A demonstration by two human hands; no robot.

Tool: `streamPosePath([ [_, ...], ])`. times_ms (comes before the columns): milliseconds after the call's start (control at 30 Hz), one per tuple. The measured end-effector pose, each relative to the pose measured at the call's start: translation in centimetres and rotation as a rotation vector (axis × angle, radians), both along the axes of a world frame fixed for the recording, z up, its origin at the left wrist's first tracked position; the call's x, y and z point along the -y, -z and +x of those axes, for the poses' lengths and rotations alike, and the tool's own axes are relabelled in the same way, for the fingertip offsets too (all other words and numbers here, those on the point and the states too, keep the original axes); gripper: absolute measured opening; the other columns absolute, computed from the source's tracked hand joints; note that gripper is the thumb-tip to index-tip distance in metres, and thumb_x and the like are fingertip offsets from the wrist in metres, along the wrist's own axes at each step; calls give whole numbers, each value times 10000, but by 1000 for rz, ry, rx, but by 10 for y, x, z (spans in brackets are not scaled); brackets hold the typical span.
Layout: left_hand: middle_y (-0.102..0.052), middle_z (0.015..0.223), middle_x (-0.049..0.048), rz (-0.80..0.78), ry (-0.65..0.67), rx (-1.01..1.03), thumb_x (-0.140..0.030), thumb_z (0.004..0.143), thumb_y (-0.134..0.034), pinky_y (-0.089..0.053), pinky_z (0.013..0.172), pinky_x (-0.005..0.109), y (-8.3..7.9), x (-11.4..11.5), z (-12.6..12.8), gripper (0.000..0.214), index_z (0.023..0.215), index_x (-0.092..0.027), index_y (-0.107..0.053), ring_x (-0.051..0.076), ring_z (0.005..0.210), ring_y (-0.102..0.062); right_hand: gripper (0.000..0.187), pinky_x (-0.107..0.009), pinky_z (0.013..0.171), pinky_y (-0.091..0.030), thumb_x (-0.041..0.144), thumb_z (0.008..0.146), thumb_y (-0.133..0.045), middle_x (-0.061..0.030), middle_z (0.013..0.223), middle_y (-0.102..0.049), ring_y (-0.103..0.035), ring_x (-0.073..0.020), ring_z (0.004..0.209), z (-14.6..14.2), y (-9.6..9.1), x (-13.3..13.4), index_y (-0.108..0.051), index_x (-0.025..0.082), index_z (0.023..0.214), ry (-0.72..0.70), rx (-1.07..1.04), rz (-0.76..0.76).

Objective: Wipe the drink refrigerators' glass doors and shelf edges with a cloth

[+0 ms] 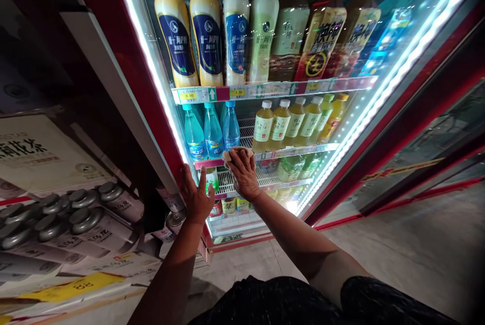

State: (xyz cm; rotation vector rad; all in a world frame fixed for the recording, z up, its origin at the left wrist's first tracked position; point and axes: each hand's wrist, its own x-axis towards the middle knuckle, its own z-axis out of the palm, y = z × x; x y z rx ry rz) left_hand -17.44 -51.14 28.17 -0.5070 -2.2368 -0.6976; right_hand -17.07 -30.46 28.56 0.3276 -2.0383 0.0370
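Note:
My right hand (244, 176) presses a tan cloth (238, 154) against the glass front of a lit drinks fridge, level with the second shelf's edge. Most of the cloth lies under my palm and fingers. Lower and to the left, my left hand (197, 196) rests with spread fingers at the red door frame (161, 138), holding nothing. Just behind the glass near my hands stand several blue bottles (213, 135), and to their right a row of bottles with pale labels (280, 125).
Large bottles (208, 32) fill the top shelf, above a price strip (273, 88). Left of the fridge, grey-capped bottles (89, 219) stand packed beside a carton (49, 148) and a yellow price tag (76, 286). Grey floor (428, 244) shows at the lower right.

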Motion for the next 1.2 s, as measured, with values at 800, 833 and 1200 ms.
streamPosePath([
  [800, -28, 1756, 131, -7, 97, -94, -72, 850, -643, -215, 1306, 589, 8, 7, -4, 743, 1555, -222, -463, 369, 1623, -27, 434, -473, 1340, 40, 213, 1005, -532, -20, 1590, -548, -82, -184, 1641, -2, -11, 17, -616, 255, 1429, -94, 18, 88],
  [833, -23, 1756, 128, -8, 107, -102, -65, 855, -632, -222, 1305, 587, 8, 8, -4, 735, 1553, -223, -465, 367, 1624, -25, 426, -458, 1342, 39, 211, 1009, -527, -16, 1586, -552, -83, -173, 1640, -2, -13, 17, -621, 253, 1422, -120, 24, 119],
  [1200, -195, 1715, 146, 46, 134, -167, -31, 870, -565, -289, 1294, 557, 13, 12, -4, 622, 1468, -201, -561, 347, 1608, -190, 398, -456, 1345, 47, 256, 1051, -484, 21, 1595, -539, -220, -172, 1615, -9, -28, 30, -615, 294, 1425, -142, 42, 201],
])
